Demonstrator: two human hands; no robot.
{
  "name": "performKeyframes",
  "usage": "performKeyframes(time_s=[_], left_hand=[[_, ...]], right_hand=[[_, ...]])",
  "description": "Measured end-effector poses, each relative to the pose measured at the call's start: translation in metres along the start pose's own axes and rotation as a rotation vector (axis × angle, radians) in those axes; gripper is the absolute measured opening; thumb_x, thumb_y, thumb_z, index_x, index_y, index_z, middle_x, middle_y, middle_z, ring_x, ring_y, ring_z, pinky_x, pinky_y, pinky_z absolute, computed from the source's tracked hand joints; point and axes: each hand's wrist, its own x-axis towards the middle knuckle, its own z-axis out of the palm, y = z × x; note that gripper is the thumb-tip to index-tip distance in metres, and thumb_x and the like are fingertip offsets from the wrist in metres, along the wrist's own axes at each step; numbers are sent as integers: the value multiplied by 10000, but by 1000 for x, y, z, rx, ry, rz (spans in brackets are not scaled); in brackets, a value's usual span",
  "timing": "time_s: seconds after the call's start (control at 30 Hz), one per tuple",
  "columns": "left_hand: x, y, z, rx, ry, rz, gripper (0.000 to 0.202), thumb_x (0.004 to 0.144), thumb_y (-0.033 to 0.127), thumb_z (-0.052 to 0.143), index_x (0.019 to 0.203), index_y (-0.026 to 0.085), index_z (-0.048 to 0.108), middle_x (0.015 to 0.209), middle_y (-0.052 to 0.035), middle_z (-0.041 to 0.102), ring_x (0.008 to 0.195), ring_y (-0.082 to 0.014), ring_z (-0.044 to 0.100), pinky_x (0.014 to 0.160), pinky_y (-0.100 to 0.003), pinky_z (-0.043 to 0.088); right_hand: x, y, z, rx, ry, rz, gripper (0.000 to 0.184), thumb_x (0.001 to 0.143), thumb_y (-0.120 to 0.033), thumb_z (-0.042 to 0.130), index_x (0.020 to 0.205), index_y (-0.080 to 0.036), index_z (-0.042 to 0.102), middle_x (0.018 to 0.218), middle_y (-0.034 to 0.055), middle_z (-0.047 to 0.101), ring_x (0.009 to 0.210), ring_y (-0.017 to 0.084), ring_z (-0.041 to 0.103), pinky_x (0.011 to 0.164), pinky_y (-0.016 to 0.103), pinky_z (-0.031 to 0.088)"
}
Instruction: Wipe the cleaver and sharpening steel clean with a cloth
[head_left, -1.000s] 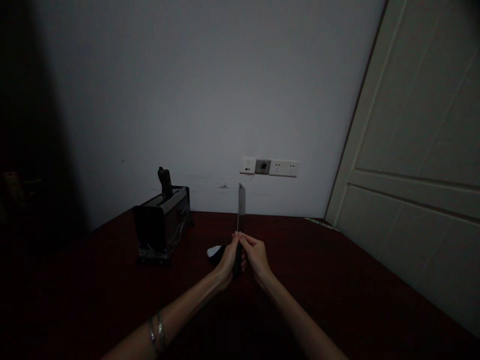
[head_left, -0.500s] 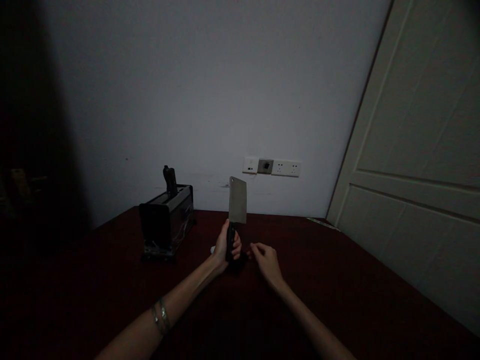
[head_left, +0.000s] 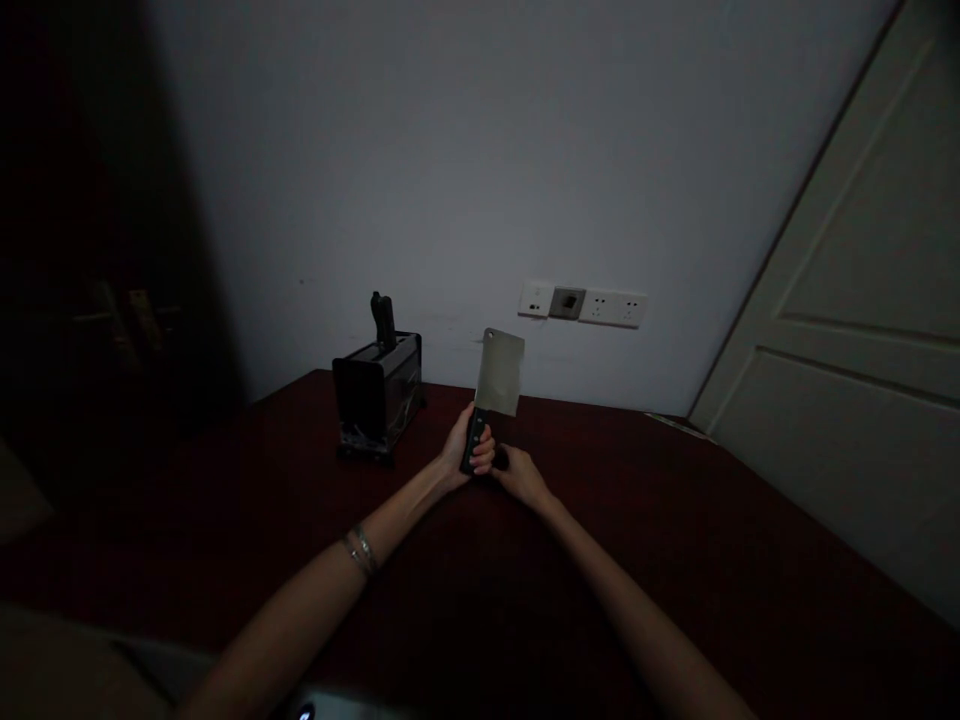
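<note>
My left hand point(head_left: 469, 448) is closed round the black riveted handle of a cleaver point(head_left: 499, 372), whose broad blade points up and tilts slightly to the right. Beside it, my right hand point(head_left: 523, 475) has its fingers curled at a small dark thing point(head_left: 501, 458), partly hidden behind the left hand and too dim to name. To the left stands a black knife block point(head_left: 380, 398) with see-through sides, dark knife handles point(head_left: 383, 320) rising from its top.
All of this is over a dark red tabletop point(head_left: 600, 520). Behind it, a pale wall carries a row of sockets and switches point(head_left: 583, 304). A white panelled door point(head_left: 847, 400) borders the right side. A pale object with a small light point(head_left: 306, 712) shows at the bottom edge.
The view has shifted left and down, so things sit further right and higher. My right hand has closed in on the dark thing beside the left hand. The cleaver leans more to the right.
</note>
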Motion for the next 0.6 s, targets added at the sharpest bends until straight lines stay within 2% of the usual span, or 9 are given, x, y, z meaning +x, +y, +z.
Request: performKeyframes(time_s=[0.17, 0.3, 0.43, 0.6], left_hand=[[-9, -3, -8, 15, -8, -35, 580, 840, 612, 211, 487, 180, 371, 332, 55, 291, 238, -55, 235, 248, -165, 217], [-15, -4, -9, -6, -2, -30, 580, 839, 612, 215, 481, 181, 366, 338, 58, 277, 241, -54, 229, 253, -165, 202], [-19, -3, -8, -34, 1, -1, 576, 835, 609, 244, 476, 175, 365, 343, 64, 259, 246, -49, 222, 261, -159, 184], [-22, -4, -6, -61, -17, -5, 586, 838, 607, 233, 472, 171, 373, 342, 62, 259, 247, -50, 223, 261, -157, 179]], right_hand=[[13, 11, -3, 245, 62, 118, 278, 462, -98, 700, 732, -155, 675, 671, 6, 677, 685, 197, 614, 646, 282, 451], [14, 23, -22, 460, 149, 241, 165, 478, -87, 646, 635, -137, 646, 489, -21, 604, 474, 156, 553, 475, 254, 434], [8, 35, -52, 656, 309, 352, 70, 529, -130, 620, 593, -133, 590, 466, 0, 581, 450, 156, 551, 426, 259, 450], [13, 32, -90, 792, 530, 362, 138, 574, -217, 673, 620, -133, 574, 553, 33, 597, 537, 171, 581, 468, 295, 499]])
